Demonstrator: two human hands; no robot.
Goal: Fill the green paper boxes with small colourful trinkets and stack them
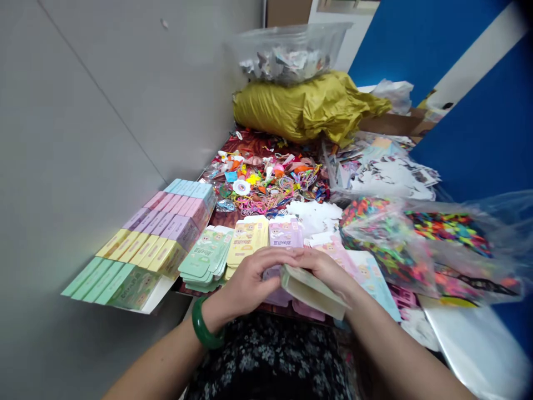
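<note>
In the head view, I see the pale box (314, 293) held between both hands, this side of the purple cartons (286, 233). The left hand (250, 282) curls thumb and fingers about its left end; the right hand (327, 268) cups its far side, its thumb hidden from me.

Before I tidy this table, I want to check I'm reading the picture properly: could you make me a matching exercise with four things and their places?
Things
1. Glossy green bangle
2. Crinkled mustard-yellow plastic sack
3. Flat mint-green cardboard cartons
4. Small pale cardboard box

Places
A. Beside the flat yellow cardboard cartons
B. Between the left hand and right hand
C. Below the clear plastic tub, as pictured
D. Around the left wrist

Pairs: 1-D, 2-C, 3-A, 4-B
</note>
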